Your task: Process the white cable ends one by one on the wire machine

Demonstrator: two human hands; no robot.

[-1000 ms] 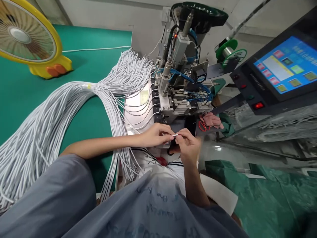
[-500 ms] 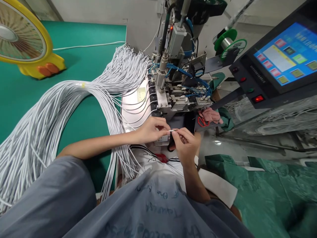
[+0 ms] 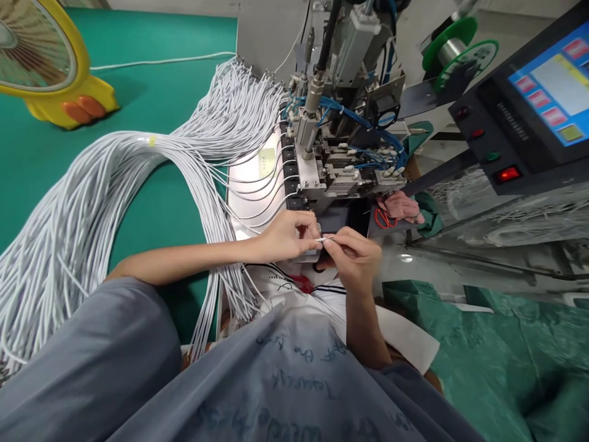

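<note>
My left hand (image 3: 289, 234) pinches a white cable (image 3: 319, 240) between thumb and fingertips, close to the cable's end. Thumb and forefinger of my right hand (image 3: 355, 256) are closed on the thin tip of that same cable, just to the right. Both hands are held in front of the machine (image 3: 317, 175), above my lap. Several white cables run from a large bundle (image 3: 138, 144) into a row of black holders (image 3: 291, 184) along the machine's left side. The fine wires at the tip are too small to make out.
A yellow fan (image 3: 85, 92) stands on the green table (image 3: 179, 37) at left. On the right are a control panel with a lit screen (image 3: 559, 92), a wire spool (image 3: 453, 52), red-handled scissors (image 3: 384, 218) and a pink cloth (image 3: 400, 207). Green sheeting (image 3: 483, 350) lies lower right.
The view has shifted, so the machine and panel appear farther right and higher. Both hands still pinch the cable, with the fingertips slightly closer together around its tip.
</note>
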